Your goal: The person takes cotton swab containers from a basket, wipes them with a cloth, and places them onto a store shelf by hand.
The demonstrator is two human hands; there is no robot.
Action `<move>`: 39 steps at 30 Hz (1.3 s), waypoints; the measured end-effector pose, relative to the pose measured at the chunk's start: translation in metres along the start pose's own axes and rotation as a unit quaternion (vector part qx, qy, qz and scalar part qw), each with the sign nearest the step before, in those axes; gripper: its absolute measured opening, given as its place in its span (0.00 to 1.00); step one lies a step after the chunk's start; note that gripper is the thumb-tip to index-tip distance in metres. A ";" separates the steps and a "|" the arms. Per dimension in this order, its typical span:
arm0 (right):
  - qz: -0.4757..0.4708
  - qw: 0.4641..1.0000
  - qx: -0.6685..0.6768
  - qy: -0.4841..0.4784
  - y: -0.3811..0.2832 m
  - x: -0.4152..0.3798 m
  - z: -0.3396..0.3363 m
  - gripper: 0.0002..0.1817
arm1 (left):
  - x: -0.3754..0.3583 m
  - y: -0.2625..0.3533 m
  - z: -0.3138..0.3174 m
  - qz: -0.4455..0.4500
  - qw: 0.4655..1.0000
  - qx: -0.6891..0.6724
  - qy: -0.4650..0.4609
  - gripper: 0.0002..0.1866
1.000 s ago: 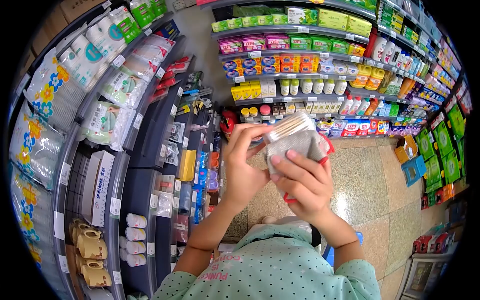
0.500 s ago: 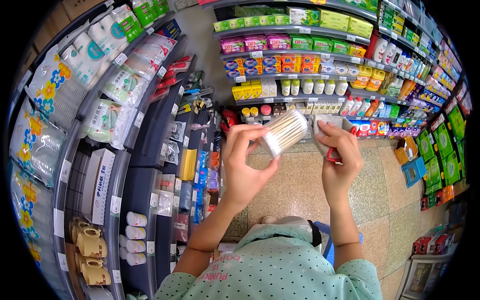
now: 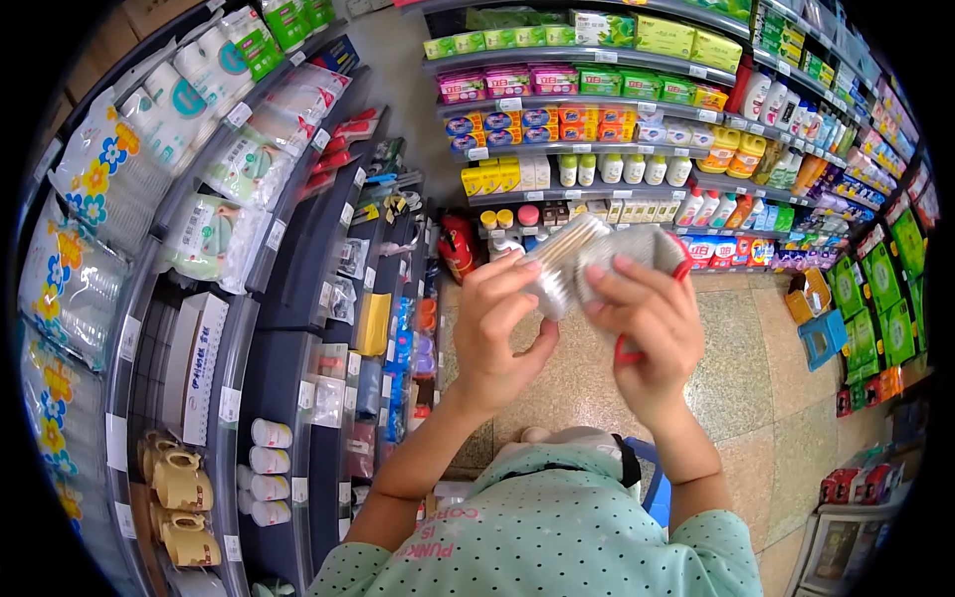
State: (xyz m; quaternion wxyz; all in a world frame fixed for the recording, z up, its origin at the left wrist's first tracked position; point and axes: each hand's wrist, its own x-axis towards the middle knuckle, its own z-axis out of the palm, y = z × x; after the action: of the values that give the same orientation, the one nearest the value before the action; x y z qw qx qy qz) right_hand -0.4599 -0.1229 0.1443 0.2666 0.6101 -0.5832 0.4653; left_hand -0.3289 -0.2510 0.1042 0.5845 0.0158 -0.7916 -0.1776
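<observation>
My left hand (image 3: pixel 500 323) grips a clear plastic container of cotton swabs (image 3: pixel 569 245) by its lower end, thumb and fingers closed around it. The container tilts up to the right, with the swabs' thin sticks showing through its wall. In my right hand (image 3: pixel 652 323) is a grey cloth (image 3: pixel 649 244) with red edging, bunched under the fingers. The cloth overlaps the container's right side in this view and hides part of it. Both hands are raised in front of my chest, close together.
Shelves of boxed soaps and bottles (image 3: pixel 607 171) stand ahead. On the left, a shelf unit holds beige mugs (image 3: pixel 187 490), white jars (image 3: pixel 271 462) and bagged goods. A blue plastic stool (image 3: pixel 822 341) sits on the tiled floor (image 3: pixel 736 398) at right.
My right hand has moved left, bringing the cloth from beside the container against its right side. The container has turned slightly in my left hand.
</observation>
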 end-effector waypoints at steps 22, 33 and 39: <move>0.089 0.994 -0.043 -0.039 0.025 0.005 -0.002 0.16 | -0.007 -0.004 0.000 0.094 0.988 0.114 -0.050 0.22; 0.026 0.996 0.058 -0.068 -0.004 0.016 -0.008 0.16 | -0.014 -0.009 -0.002 0.136 0.980 0.137 -0.051 0.20; 0.022 0.996 0.049 -0.077 0.002 0.017 -0.003 0.16 | -0.013 -0.014 -0.009 0.162 0.977 0.124 -0.062 0.21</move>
State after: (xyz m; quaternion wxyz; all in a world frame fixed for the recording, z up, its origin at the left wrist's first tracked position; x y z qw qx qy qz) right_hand -0.4645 -0.1282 0.1603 0.1806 0.6431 -0.5921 0.4508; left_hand -0.3185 -0.2635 0.0902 0.5489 -0.0513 -0.8342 0.0179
